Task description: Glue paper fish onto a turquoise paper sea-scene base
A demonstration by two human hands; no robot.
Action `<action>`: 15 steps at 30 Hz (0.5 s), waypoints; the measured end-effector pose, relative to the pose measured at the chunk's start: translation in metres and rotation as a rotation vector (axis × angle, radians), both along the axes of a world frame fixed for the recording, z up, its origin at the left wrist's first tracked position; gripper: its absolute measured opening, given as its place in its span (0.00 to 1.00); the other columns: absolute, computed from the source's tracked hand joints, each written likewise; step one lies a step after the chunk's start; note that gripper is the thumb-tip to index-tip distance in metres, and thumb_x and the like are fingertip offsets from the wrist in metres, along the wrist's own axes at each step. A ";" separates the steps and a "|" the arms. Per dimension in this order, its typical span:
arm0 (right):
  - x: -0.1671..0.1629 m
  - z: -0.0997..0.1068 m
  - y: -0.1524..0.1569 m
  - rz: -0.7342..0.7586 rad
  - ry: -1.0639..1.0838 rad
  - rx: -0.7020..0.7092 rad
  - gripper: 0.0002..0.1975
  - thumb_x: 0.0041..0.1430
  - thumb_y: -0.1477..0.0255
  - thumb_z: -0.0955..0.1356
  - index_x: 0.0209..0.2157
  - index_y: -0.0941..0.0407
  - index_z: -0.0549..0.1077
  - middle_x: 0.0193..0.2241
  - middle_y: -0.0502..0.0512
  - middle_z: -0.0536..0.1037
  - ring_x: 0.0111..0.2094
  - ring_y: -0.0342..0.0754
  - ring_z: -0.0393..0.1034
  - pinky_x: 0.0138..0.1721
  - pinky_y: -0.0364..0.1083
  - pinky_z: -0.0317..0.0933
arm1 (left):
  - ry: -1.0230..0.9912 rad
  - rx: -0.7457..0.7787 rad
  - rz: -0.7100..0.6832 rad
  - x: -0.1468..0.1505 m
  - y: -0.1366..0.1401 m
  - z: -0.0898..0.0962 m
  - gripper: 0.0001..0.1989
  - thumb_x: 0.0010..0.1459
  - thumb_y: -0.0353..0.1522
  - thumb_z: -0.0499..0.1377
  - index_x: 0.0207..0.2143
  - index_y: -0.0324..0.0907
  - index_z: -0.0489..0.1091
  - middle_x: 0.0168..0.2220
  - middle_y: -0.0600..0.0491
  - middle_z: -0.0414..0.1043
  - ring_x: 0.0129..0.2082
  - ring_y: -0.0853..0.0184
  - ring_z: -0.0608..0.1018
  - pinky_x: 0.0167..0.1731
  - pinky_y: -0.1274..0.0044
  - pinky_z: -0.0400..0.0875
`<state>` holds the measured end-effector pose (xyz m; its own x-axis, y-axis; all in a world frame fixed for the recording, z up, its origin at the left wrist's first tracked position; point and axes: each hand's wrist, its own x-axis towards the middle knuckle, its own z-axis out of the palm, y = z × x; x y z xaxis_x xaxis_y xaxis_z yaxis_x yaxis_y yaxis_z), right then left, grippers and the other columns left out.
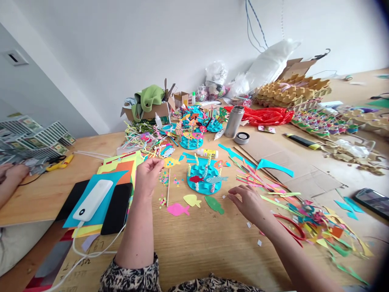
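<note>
My left hand [148, 175] pinches a yellow paper fish [172, 162] with spots, held by its head end above the table. My right hand [247, 202] is low over the wood with its fingers loosely bent and a little apart, and nothing shows in it. By its fingertips lies a small white square [224, 197]. Between my hands stands a round blue paper piece [191, 187] with twisted posts, bearing a red fish [196, 179] and a blue patterned fish [216, 179]. In front lie a pink fish [178, 209], a pale yellow fish [192, 200] and a green fish [214, 204].
A glue stick [208, 153] lies behind the blue piece, near a metal flask [235, 121] and its lid [242, 138]. Paper scraps [322, 221] spread at right, with a box cutter [301, 141] beyond. A power bank [92, 199] rests at left. Another person's hand [15, 174] shows far left.
</note>
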<state>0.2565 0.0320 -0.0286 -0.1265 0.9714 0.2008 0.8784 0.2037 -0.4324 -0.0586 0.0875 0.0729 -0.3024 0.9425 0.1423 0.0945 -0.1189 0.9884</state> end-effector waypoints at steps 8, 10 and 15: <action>-0.004 -0.006 0.008 0.011 -0.166 0.006 0.11 0.61 0.69 0.65 0.38 0.55 0.80 0.35 0.60 0.79 0.40 0.57 0.68 0.39 0.51 0.59 | -0.250 0.170 0.272 -0.005 0.007 0.005 0.11 0.39 0.35 0.66 0.25 0.39 0.70 0.21 0.59 0.70 0.22 0.72 0.73 0.30 0.76 0.70; -0.003 -0.006 0.009 0.008 -0.177 -0.002 0.11 0.62 0.70 0.65 0.37 0.55 0.80 0.36 0.60 0.78 0.40 0.56 0.68 0.39 0.51 0.58 | -0.290 0.194 0.296 -0.007 0.007 0.006 0.10 0.39 0.34 0.65 0.25 0.39 0.69 0.21 0.59 0.70 0.22 0.73 0.74 0.31 0.76 0.70; -0.004 -0.001 0.006 0.014 -0.177 -0.024 0.11 0.62 0.70 0.65 0.36 0.53 0.81 0.36 0.59 0.77 0.40 0.56 0.67 0.41 0.51 0.58 | -0.364 0.250 0.363 -0.007 0.007 0.006 0.10 0.40 0.33 0.66 0.25 0.40 0.69 0.22 0.60 0.70 0.23 0.74 0.74 0.34 0.75 0.72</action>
<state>0.2527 0.0378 -0.0299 -0.1714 0.9736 0.1509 0.9384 0.2080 -0.2761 -0.0656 0.0942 0.0788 -0.6715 0.7203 0.1740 -0.1681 -0.3767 0.9110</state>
